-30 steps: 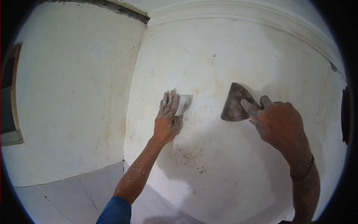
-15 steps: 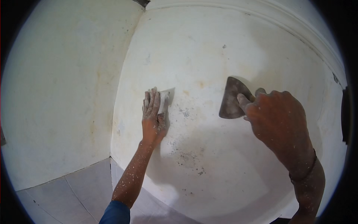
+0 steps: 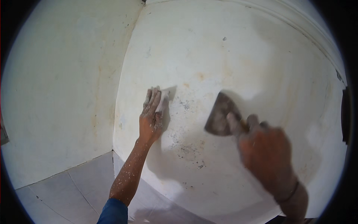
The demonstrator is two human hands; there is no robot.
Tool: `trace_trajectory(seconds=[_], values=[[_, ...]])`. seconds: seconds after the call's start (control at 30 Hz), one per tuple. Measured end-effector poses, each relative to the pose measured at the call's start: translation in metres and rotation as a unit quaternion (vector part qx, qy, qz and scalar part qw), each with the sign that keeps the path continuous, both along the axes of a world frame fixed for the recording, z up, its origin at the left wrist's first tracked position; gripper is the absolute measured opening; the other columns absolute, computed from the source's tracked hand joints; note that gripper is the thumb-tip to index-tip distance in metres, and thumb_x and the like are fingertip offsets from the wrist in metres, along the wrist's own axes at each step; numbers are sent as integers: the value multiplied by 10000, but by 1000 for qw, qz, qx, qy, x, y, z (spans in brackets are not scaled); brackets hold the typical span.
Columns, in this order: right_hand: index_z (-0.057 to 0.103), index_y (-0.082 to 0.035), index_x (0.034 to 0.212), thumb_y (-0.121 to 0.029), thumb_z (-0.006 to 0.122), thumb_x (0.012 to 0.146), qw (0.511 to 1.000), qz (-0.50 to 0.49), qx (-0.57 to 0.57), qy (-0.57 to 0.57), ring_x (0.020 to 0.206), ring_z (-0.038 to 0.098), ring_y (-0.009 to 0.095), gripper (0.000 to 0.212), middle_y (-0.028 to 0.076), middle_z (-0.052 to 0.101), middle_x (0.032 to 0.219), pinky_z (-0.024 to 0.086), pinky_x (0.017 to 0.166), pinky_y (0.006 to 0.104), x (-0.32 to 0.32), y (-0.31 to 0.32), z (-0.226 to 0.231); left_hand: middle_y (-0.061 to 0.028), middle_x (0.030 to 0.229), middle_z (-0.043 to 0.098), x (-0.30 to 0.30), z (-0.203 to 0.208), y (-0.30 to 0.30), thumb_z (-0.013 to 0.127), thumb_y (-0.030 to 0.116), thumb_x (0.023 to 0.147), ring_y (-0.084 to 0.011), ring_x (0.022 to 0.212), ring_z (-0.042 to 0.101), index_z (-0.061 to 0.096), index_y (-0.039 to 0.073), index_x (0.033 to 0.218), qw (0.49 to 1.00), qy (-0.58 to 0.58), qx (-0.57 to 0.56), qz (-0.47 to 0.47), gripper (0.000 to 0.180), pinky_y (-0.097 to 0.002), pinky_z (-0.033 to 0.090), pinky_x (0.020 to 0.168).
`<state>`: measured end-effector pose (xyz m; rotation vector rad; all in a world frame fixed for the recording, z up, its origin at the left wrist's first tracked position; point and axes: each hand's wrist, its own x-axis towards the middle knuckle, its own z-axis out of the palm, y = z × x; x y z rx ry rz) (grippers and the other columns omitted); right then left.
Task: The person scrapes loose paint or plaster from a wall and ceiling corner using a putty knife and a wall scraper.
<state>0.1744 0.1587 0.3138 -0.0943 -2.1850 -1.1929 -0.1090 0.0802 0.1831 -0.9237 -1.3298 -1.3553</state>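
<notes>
My right hand grips a putty knife with a wide, dark, dusty blade, the index finger laid along it. The blade is held near the pale wall; whether its edge touches the wall, I cannot tell. To the left, my left hand rests against the same wall, fingers pointing up and closed over a flat whitish piece whose kind is unclear. White dust and flecks coat that hand and forearm. Between the hands lies a rough grey patch of flaked paint.
A second pale wall meets this one at a corner on the left. Grey tiles run along the bottom left. A moulding curves across the upper right, and a dark object sits at the right rim.
My right hand has moved down and to the left with the putty knife, closer to the flaked patch. My left hand stays nearly in place on the wall with the whitish piece.
</notes>
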Motion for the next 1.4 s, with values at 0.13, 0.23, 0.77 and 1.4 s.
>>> trace_trajectory(seconds=[0.13, 0.23, 0.77, 1.4], values=[[502, -51, 1317, -132, 613, 836, 954, 159, -253, 11, 613, 595, 251, 500, 140, 569, 814, 508, 527, 343, -26, 25, -84, -180, 1166, 613, 40, -40, -7, 407, 86, 946, -307, 1073, 591, 539, 3, 1250, 994, -61, 45, -84, 342, -350, 463, 884], [445, 1, 1344, -89, 672, 797, 813, 356, -451, 93, 713, 621, 308, 599, 148, 567, 819, 524, 623, 391, -54, 14, -150, -75, 953, 633, 88, -78, -28, 524, 150, 959, -99, 768, 529, 571, -28, 1155, 912, -266, 131, -284, 269, -251, 434, 698], [554, 4, 1185, -181, 749, 727, 840, 363, -385, 123, 971, 518, 317, 531, 181, 533, 1026, 445, 797, 428, -57, 1, -156, -98, 1226, 519, 117, -94, -34, 697, 116, 834, -214, 1131, 500, 427, 59, 1311, 657, -458, 144, -581, 550, -348, 457, 915], [620, 27, 1041, -160, 742, 798, 317, 415, -847, 97, 839, 603, 126, 330, 75, 657, 967, 489, 758, 279, -101, -11, -172, -147, 1296, 474, 97, -173, -63, 668, 643, 698, -243, 1249, 431, 288, 13, 1404, 767, -374, -40, -520, 1020, -369, 357, 1047]])
